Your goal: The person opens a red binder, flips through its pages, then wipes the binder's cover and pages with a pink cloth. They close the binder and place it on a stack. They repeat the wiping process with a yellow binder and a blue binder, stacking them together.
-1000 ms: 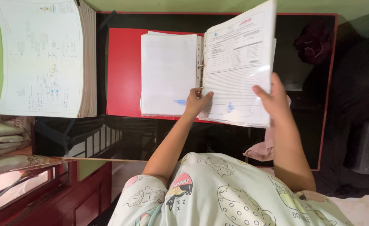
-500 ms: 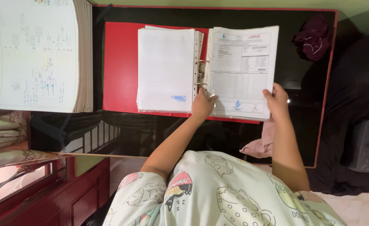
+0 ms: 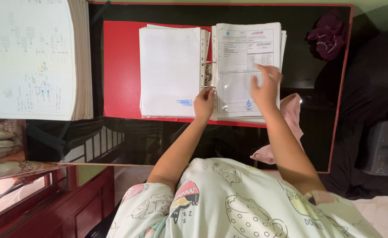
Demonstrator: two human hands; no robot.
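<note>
I judged the step as paging through the red binder (image 3: 123, 66). The left hand (image 3: 204, 102) rested half-curled by the rings (image 3: 207, 75), gripping nothing; the right hand (image 3: 265, 86) lay open on the printed sheet (image 3: 242, 57). The next move called for pinching that sheet's edge.

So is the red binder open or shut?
Open: the red binder lies flat, paper stacks either side of its metal rings, left hand by them.

The printed sheet in a clear sleeve (image 3: 246, 70), lifted upright a second ago, now lies flat on the binder's right stack. The right hand (image 3: 265, 86) has left its lower corner and rests spread across the page, while the left hand (image 3: 204, 102) has slid down beside the ring mechanism (image 3: 207, 75).
</note>
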